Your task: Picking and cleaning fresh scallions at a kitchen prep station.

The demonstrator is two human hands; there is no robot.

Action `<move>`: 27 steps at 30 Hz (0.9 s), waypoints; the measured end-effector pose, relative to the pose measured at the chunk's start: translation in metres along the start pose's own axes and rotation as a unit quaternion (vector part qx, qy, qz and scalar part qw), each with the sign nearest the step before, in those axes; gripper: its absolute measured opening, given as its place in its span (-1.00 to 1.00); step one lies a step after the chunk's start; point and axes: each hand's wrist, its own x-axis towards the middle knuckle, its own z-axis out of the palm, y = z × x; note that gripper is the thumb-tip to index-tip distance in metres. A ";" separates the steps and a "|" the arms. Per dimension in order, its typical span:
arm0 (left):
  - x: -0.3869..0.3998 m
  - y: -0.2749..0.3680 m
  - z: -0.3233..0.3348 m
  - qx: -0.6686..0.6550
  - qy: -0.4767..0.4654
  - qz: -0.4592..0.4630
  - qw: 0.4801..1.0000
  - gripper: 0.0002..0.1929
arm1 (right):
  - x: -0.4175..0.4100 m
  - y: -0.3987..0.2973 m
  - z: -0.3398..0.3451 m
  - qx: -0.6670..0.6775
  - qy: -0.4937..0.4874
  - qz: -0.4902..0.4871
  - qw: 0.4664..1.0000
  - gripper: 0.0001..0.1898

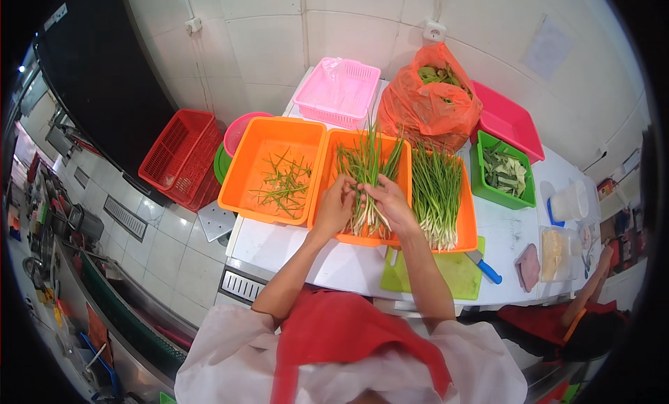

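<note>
A bunch of spring onions, roots down and green tops up, is in my right hand, thumb across the pale stems. My left hand is at the bunch's left side with fingers curled; whether it grips a stalk is unclear. Both hands are over the middle orange tub, where more spring onions lie. A tub to the right holds a dense row of spring onions, white ends toward me. Loose green trimmings are scattered in the left orange tub.
A green cutting board and blue-handled knife lie near the front edge. Behind stand a pink basket, an orange plastic bag of greens and a green tub of cut leaves. Another person's arm is at right.
</note>
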 end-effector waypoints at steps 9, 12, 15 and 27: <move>0.008 0.000 -0.003 0.287 0.086 0.001 0.954 -0.86 | -0.036 -0.043 0.019 -0.098 -0.018 -0.134 0.986 -0.69; 0.004 0.017 0.010 0.305 0.185 0.150 0.922 -0.80 | -0.038 -0.032 0.024 -0.122 -0.012 -0.177 0.977 -0.62; -0.002 0.033 0.011 -0.082 0.090 0.036 0.992 -0.71 | -0.040 -0.015 0.032 -0.157 -0.018 -0.171 0.973 -0.49; 0.000 0.056 -0.003 -0.325 0.051 -0.208 0.921 -0.66 | -0.057 0.017 0.052 -0.241 -0.039 -0.173 0.954 -0.32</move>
